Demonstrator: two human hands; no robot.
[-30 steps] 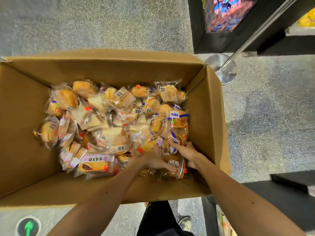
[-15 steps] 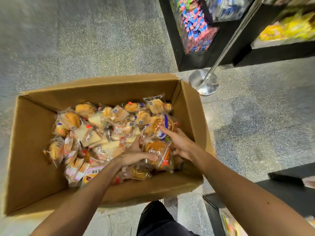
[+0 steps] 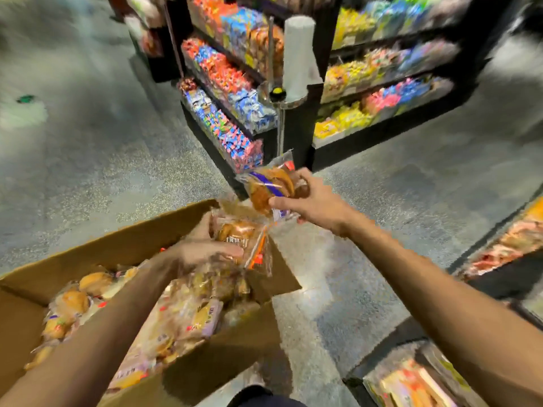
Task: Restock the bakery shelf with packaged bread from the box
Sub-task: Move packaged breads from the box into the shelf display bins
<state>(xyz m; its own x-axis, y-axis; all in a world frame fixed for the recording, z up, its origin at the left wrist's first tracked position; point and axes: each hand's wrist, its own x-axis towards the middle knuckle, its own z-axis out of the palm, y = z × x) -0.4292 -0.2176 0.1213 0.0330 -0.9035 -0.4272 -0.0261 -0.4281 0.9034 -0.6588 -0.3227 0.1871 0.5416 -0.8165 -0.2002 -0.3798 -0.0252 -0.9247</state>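
Observation:
An open cardboard box (image 3: 126,245) sits on the floor at lower left, full of several clear-wrapped bread packs (image 3: 188,312). My left hand (image 3: 202,248) grips a pack of brown bread with an orange label (image 3: 241,239), held above the box's right end. My right hand (image 3: 314,201) is raised past the box's far corner and holds a bread pack with a blue stripe (image 3: 270,186). A shelf with packaged goods (image 3: 499,248) runs along the right edge. The view is blurred.
A black display rack of colourful sweets (image 3: 229,92) stands ahead, with a metal post (image 3: 280,124) and a grey cone-shaped top (image 3: 298,54) at its corner. Another low shelf of packs (image 3: 411,380) lies at bottom right. Speckled grey floor (image 3: 396,207) surrounds the box.
Both hands have lifted out of the box, each with a bread pack. The right hand moved up and to the right. The view swung up from the box toward the racks.

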